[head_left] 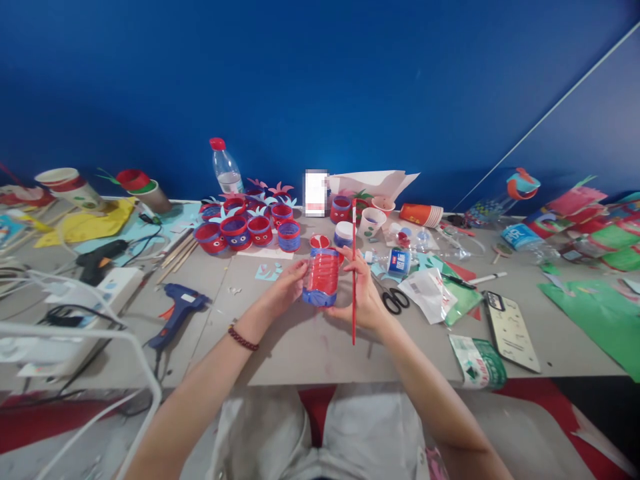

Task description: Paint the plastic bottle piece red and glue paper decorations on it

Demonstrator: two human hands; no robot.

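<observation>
Above the table's front part I hold a cut plastic bottle cup [323, 277], its middle painted red and its ends blue. My left hand [284, 291] grips the cup's left side. My right hand [366, 299] is closed around a red-handled paintbrush [354, 323], which stands nearly upright, and its fingers also reach the cup's right side. Just behind the cup is a small round dish of red paint [320, 241], partly hidden by it. A white-lidded jar [344, 233] with blue on it stands to the right of the dish.
Several red and blue cups with paper leaves [235, 230] stand at the back left, beside a bottle [227, 170]. On the left lie a blue glue gun [180, 310] and a power strip [107, 300]. Scissors [395, 301], a plastic bottle [399, 261] and a phone [511, 331] lie right.
</observation>
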